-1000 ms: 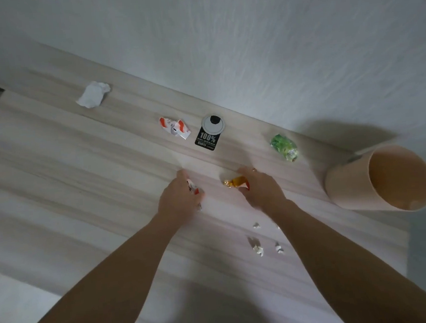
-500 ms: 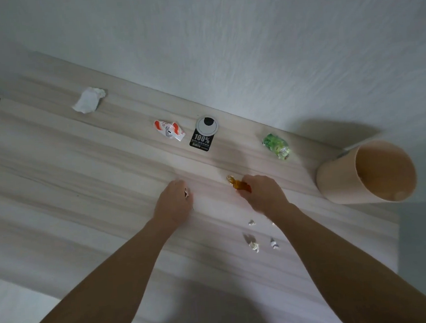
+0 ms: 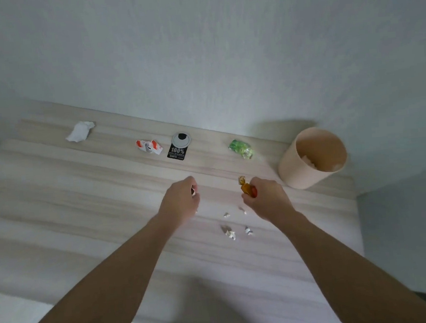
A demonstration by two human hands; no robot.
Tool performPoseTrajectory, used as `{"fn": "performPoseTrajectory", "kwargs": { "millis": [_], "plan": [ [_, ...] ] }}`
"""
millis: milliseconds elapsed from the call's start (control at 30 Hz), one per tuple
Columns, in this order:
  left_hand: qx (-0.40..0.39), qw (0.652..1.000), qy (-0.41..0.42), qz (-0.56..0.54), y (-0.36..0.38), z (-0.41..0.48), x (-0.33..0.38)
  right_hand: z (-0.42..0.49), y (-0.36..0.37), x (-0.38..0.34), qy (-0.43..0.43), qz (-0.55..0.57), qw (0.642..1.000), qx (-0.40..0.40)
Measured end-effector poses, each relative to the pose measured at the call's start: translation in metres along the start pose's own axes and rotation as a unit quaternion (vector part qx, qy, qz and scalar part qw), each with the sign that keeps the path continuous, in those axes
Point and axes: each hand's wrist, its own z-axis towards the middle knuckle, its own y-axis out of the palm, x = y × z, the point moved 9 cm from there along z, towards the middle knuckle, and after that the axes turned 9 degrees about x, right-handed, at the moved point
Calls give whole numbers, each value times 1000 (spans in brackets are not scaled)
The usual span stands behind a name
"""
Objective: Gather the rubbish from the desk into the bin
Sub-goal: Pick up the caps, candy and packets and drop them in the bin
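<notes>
My right hand [image 3: 267, 199] is closed on an orange candy wrapper [image 3: 246, 187], lifted above the desk left of the beige bin [image 3: 297, 172]. My left hand [image 3: 180, 202] is closed around a small white-and-red wrapper [image 3: 193, 190], mostly hidden in the fist. On the wooden desk [image 3: 69, 198] lie a crumpled white tissue [image 3: 80, 131], a red-and-white wrapper [image 3: 149, 146], a black label with a round tag [image 3: 179, 147], a green wrapper [image 3: 241, 149] and several small paper bits [image 3: 229, 232] between my arms. The bin holds some pale rubbish.
A pale wall [image 3: 198, 47] runs behind the desk. The bin stands at the desk's far right corner, close to the right edge [image 3: 358, 216]. The desk's near edge passes under my forearms.
Both hands have risen off the desk with their wrappers. The right hand has moved toward the bin. The view has tilted up, so more wall shows.
</notes>
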Motion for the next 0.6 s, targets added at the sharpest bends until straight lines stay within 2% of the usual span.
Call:
{"fn": "performPoseTrajectory", "kwargs": {
  "millis": [333,600],
  "plan": [
    [32,993,104,32,-2,-34,128,-59,-88,80,42,26,996,71],
    [42,982,183,10,11,-42,227,-89,-157,150,85,31,989,114]
  ]
}}
